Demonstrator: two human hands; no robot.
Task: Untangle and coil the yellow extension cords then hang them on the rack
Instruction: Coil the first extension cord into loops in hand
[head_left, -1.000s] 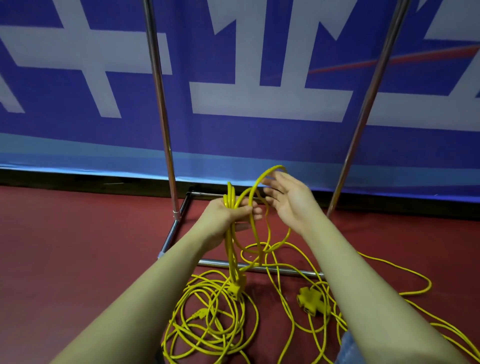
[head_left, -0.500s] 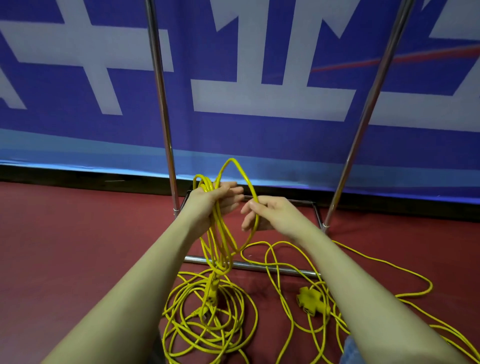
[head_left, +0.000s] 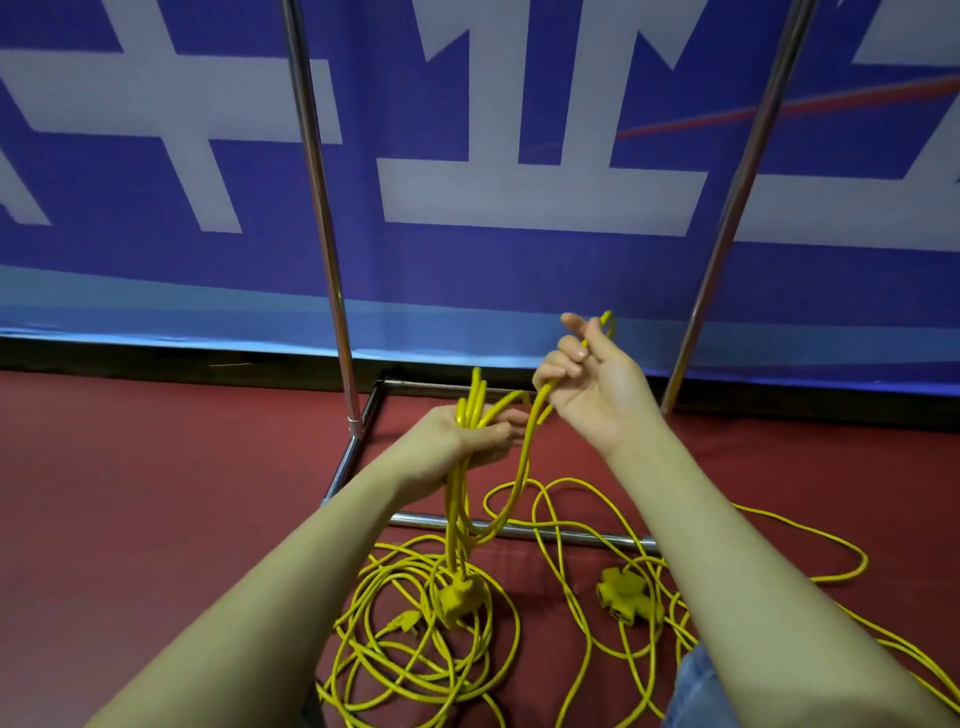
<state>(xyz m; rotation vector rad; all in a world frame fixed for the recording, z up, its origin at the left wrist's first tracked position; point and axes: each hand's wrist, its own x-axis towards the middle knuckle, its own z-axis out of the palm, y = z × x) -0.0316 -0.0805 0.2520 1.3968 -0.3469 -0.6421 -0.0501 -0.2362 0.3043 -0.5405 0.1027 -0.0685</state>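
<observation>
While gripped by left fingers, yellow cord loops, right-pinched.

Both forearms are bare from the bottom edge of the picture up to the wrists; no sleeve, watch, bracelet or glove is visible on them. The left hand and the right hand are also bare, with short and unpainted fingernails, and I see no ring on the fingers that show. At the bottom right, under the right forearm, there is a small piece of blue denim cloth, probably the trousers of the person, but only a corner of it is in the view.
</observation>
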